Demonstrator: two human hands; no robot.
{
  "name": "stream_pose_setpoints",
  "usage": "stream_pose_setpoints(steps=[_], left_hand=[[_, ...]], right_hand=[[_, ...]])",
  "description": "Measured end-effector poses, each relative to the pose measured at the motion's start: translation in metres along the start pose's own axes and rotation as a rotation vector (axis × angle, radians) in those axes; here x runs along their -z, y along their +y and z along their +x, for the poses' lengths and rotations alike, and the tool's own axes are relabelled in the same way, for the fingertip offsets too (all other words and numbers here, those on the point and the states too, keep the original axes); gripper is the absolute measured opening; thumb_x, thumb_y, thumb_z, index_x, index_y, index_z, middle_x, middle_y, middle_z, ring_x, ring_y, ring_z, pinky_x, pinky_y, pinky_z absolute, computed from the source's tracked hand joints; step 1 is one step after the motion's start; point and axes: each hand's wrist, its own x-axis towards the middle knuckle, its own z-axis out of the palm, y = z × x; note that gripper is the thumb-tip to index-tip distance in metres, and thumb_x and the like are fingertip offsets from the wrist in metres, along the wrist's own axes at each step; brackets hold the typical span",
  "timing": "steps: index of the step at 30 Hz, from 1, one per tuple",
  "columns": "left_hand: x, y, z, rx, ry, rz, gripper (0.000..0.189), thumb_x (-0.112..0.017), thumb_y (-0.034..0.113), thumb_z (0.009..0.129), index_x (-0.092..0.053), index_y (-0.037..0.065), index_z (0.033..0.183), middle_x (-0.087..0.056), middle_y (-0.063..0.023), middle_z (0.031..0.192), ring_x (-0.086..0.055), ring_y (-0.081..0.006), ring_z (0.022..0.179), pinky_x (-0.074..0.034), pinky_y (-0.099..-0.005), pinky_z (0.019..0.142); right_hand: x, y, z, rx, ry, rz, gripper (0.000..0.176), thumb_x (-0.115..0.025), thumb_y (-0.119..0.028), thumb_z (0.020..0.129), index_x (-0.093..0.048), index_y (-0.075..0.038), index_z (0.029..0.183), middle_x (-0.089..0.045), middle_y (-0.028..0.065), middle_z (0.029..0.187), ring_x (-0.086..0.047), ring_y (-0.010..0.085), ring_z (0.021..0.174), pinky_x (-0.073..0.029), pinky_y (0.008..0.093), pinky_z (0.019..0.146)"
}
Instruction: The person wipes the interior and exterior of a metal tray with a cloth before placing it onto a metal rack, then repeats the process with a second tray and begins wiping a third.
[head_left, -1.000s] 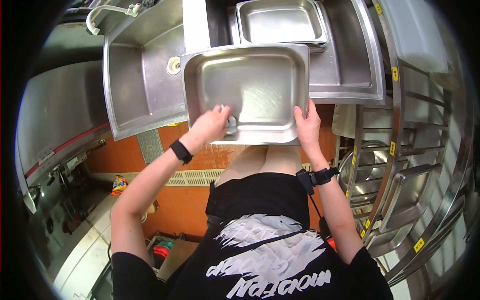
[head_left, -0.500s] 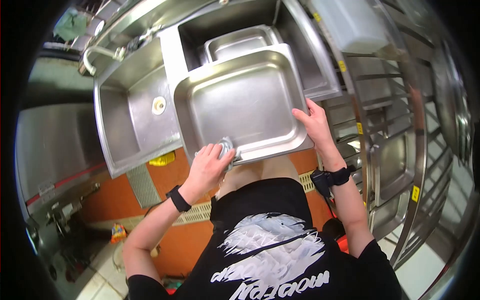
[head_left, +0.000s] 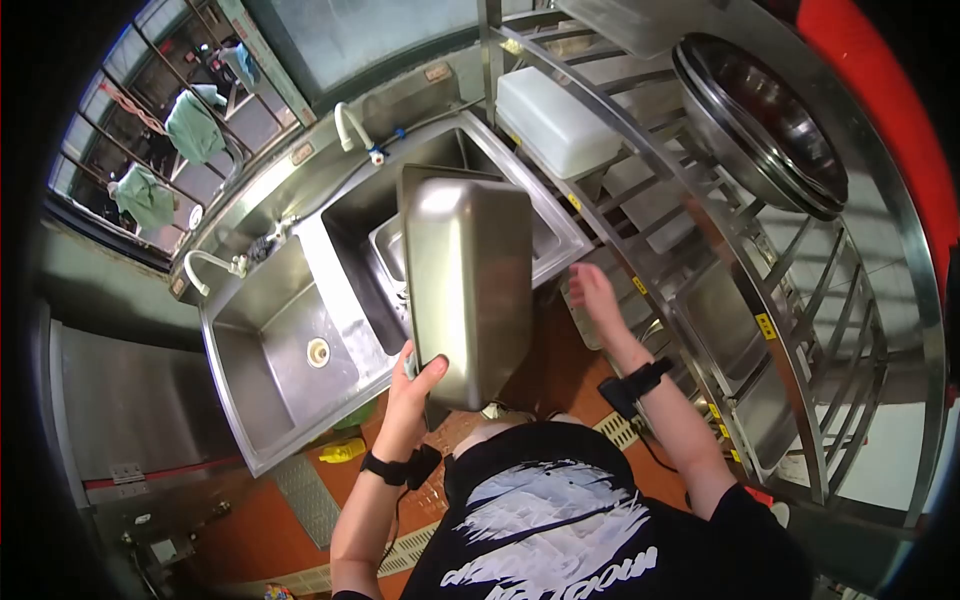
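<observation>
A deep stainless steel pan stands tipped up on its side over the front of the right sink, its outer wall and base toward the right. My left hand grips its near rim, the thumb pressed on the outer side. A bit of grey cloth shows between those fingers and the pan; most of it is hidden. My right hand is off the pan, to its right, holding nothing, with its fingers loosely bent. Behind the big pan, a smaller steel pan lies partly hidden in the right sink.
The left sink basin has a drain and a white faucet. On the right, a metal rack carries a white plastic tub, stacked steel bowls and pans. Green cloths hang at the barred window.
The pan has turned from facing up, with the cloth inside it, onto its side. My right hand has let go of its right rim. The view has swung up and right.
</observation>
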Motion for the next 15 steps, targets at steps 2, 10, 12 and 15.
stream_pose_setpoints(steps=[2,10,12,15], left_hand=[[-0.012,0.010,-0.014,-0.035,-0.022,-0.016,0.049,-0.067,0.025,0.084,-0.048,0.004,0.124,-0.057,-0.0054,0.112,-0.056,-0.0146,0.099,-0.044,-0.0294,0.087],[-0.034,0.012,-0.049,0.051,-0.242,-0.064,0.066,-0.068,0.037,0.083,-0.042,0.001,0.131,-0.055,-0.0094,0.121,-0.054,-0.0201,0.109,-0.043,-0.0324,0.092],[-0.032,0.004,-0.052,-0.003,-0.315,-0.007,0.064,-0.069,0.036,0.083,-0.044,0.001,0.130,-0.055,-0.0078,0.119,-0.052,-0.0170,0.109,-0.041,-0.0301,0.092],[-0.029,-0.004,-0.058,-0.299,-0.102,0.426,0.056,-0.067,0.035,0.085,-0.048,0.000,0.124,-0.057,-0.0063,0.112,-0.051,-0.0136,0.103,-0.040,-0.0278,0.090]], right_hand=[[0.007,0.012,-0.017,-0.089,-0.065,-0.018,0.048,-0.036,-0.046,0.098,-0.050,-0.006,0.122,-0.055,0.0033,0.100,-0.053,0.0115,0.086,-0.046,0.0276,0.077],[0.044,-0.019,-0.075,-0.058,-0.412,0.479,0.039,-0.050,-0.030,0.096,-0.050,-0.005,0.125,-0.059,0.0042,0.113,-0.057,0.0123,0.099,-0.048,0.0277,0.085],[0.046,-0.006,-0.081,-0.033,-0.336,0.467,0.038,-0.049,-0.030,0.096,-0.051,-0.004,0.124,-0.059,0.0042,0.111,-0.058,0.0123,0.097,-0.049,0.0280,0.082],[0.047,0.002,-0.085,0.004,-0.256,0.525,0.035,-0.047,-0.029,0.097,-0.053,-0.003,0.120,-0.060,0.0042,0.108,-0.058,0.0121,0.094,-0.050,0.0287,0.076]])
